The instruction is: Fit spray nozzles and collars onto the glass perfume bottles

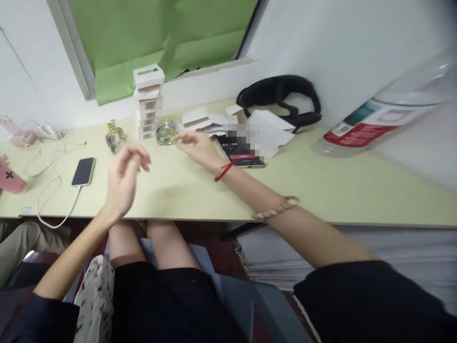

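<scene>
My left hand [124, 178] is raised over the front of the desk, blurred, its fingers half bent and apart with nothing visible in them. Just behind it stands a small glass bottle with a gold top [114, 136]. My right hand [200, 150] reaches in from the right, thumb and fingertips brought together at the right edge of a round clear glass bottle with green in it [165, 134]. Whether they touch that bottle or pinch something small cannot be made out. Behind the bottles rises a stack of small white boxes [148, 114].
Opened white cartons [269, 131] lie beside a dark phone or tablet [241, 155], with a black headset strap [310, 95] behind. A large plastic bottle [360, 131] stands right. Leftward are a charging phone [83, 172], its white cable [53, 224] and a pink cup [12, 181].
</scene>
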Demonstrator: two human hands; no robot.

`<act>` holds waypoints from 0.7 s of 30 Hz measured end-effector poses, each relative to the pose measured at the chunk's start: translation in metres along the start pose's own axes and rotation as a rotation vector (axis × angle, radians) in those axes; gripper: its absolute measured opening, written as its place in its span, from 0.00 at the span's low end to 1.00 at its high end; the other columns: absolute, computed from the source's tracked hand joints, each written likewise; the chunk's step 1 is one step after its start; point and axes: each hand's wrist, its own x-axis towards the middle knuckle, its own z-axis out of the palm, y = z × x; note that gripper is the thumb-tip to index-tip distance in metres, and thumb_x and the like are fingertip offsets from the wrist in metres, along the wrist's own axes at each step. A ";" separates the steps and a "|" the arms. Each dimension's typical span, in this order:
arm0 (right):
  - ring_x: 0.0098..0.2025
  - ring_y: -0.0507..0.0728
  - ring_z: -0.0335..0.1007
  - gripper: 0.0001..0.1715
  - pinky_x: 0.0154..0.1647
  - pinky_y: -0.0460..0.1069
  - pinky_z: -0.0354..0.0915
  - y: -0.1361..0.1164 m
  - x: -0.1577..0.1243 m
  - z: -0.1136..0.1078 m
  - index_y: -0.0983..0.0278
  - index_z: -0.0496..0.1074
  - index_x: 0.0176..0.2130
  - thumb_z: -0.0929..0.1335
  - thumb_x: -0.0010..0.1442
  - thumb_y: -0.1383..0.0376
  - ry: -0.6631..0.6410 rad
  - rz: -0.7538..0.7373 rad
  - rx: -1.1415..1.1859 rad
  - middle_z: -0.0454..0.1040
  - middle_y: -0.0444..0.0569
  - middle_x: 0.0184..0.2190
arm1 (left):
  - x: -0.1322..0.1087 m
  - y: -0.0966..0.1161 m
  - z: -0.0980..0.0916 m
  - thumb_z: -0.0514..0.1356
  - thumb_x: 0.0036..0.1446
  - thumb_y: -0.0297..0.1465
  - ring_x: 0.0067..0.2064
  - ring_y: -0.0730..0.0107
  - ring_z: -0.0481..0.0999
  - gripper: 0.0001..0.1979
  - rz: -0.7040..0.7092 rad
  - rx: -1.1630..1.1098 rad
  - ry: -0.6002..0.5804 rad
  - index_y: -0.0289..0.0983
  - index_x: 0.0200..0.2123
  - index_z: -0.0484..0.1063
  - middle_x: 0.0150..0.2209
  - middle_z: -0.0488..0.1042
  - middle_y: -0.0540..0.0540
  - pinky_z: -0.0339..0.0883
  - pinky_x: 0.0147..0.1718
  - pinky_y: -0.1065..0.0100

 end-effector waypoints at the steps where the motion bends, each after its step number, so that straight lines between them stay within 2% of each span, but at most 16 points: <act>1: 0.32 0.50 0.68 0.10 0.35 0.45 0.67 0.006 -0.001 0.003 0.70 0.74 0.34 0.65 0.50 0.75 -0.022 0.082 0.062 0.74 0.50 0.36 | -0.002 -0.019 0.010 0.50 0.63 0.30 0.29 0.77 0.67 0.09 -0.012 0.060 -0.095 0.33 0.32 0.65 0.29 0.66 0.48 0.61 0.29 0.73; 2: 0.30 0.50 0.68 0.10 0.33 0.45 0.66 0.012 -0.002 0.006 0.70 0.74 0.33 0.65 0.49 0.74 -0.050 0.158 0.125 0.75 0.50 0.34 | -0.004 -0.039 0.019 0.51 0.60 0.28 0.28 0.77 0.66 0.07 -0.037 0.149 -0.199 0.33 0.32 0.66 0.30 0.66 0.48 0.61 0.29 0.73; 4: 0.27 0.49 0.66 0.10 0.30 0.44 0.65 0.027 -0.003 0.008 0.71 0.74 0.32 0.65 0.48 0.74 -0.210 0.220 0.132 0.75 0.51 0.34 | -0.009 -0.080 0.033 0.51 0.55 0.25 0.28 0.78 0.65 0.07 -0.082 0.316 -0.406 0.33 0.33 0.68 0.33 0.67 0.47 0.60 0.30 0.72; 5: 0.27 0.49 0.66 0.10 0.30 0.44 0.64 0.034 -0.003 0.008 0.71 0.74 0.32 0.65 0.49 0.73 -0.282 0.233 0.103 0.75 0.51 0.35 | -0.010 -0.099 0.038 0.51 0.54 0.24 0.27 0.78 0.64 0.07 -0.104 0.374 -0.454 0.32 0.33 0.69 0.34 0.68 0.46 0.60 0.30 0.72; 6: 0.28 0.49 0.67 0.09 0.30 0.45 0.64 0.040 -0.003 0.007 0.71 0.74 0.33 0.65 0.50 0.72 -0.337 0.223 0.065 0.76 0.52 0.35 | -0.010 -0.116 0.042 0.51 0.54 0.24 0.28 0.76 0.64 0.07 -0.130 0.414 -0.451 0.32 0.32 0.69 0.34 0.68 0.46 0.61 0.31 0.71; 9: 0.34 0.51 0.69 0.12 0.39 0.47 0.64 0.055 0.000 0.002 0.70 0.76 0.35 0.64 0.53 0.72 -0.513 0.124 -0.067 0.76 0.51 0.36 | 0.004 -0.153 0.051 0.51 0.55 0.25 0.32 0.73 0.67 0.08 -0.221 0.469 -0.311 0.33 0.36 0.69 0.35 0.67 0.45 0.63 0.35 0.69; 12: 0.31 0.50 0.67 0.14 0.36 0.46 0.63 0.061 0.003 0.000 0.70 0.76 0.38 0.62 0.56 0.72 -0.584 0.095 -0.105 0.75 0.50 0.37 | 0.029 -0.175 0.060 0.53 0.57 0.29 0.39 0.67 0.70 0.12 -0.258 0.547 -0.243 0.33 0.45 0.66 0.39 0.68 0.44 0.65 0.43 0.62; 15: 0.31 0.49 0.66 0.12 0.36 0.46 0.61 0.059 -0.001 0.000 0.66 0.75 0.36 0.62 0.56 0.72 -0.542 0.065 -0.175 0.73 0.47 0.38 | 0.055 -0.196 0.067 0.54 0.59 0.35 0.47 0.61 0.70 0.24 -0.235 0.578 -0.189 0.34 0.58 0.58 0.47 0.66 0.39 0.63 0.50 0.57; 18: 0.30 0.49 0.65 0.13 0.34 0.46 0.57 0.052 -0.009 0.000 0.63 0.75 0.37 0.62 0.58 0.72 -0.503 -0.007 -0.328 0.71 0.45 0.35 | 0.077 -0.219 0.071 0.57 0.59 0.41 0.51 0.61 0.68 0.32 -0.156 0.532 -0.170 0.35 0.62 0.53 0.54 0.62 0.37 0.64 0.52 0.58; 21: 0.29 0.48 0.64 0.13 0.32 0.46 0.55 0.048 -0.013 -0.001 0.62 0.73 0.37 0.61 0.59 0.72 -0.504 -0.065 -0.388 0.71 0.45 0.37 | 0.089 -0.237 0.071 0.59 0.58 0.44 0.51 0.62 0.68 0.30 -0.048 0.492 -0.142 0.34 0.59 0.60 0.53 0.62 0.37 0.66 0.50 0.60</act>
